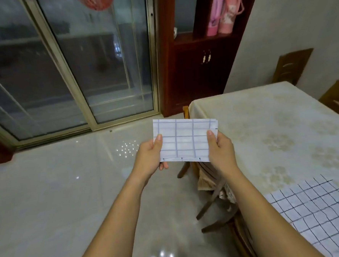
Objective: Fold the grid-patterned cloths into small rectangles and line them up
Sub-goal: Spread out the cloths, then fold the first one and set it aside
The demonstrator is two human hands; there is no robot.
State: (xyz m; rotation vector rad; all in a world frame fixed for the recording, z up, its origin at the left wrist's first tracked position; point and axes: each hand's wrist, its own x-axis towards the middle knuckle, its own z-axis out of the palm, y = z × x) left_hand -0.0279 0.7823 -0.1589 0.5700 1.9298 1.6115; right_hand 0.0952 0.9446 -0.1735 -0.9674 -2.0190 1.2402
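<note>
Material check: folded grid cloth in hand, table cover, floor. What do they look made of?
The folded grid cloth: probably thin matte fabric; it keeps crisp edges and stays flat, so it could be stiff or paper-like. The table cover: soft matte cloth with a faint floral print; it drapes over the corner. The floor: glossy tile or polished stone; it mirrors points of light.

L hand (149,156), R hand (221,150): bare; 2 forearms (114,211) bare; thumbnails (159,137) short, plain.

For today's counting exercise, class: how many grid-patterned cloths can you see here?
2. One folded cloth is held up by the left hand and right hand; one spread cloth lies on the table. Others may be out of frame.
</note>
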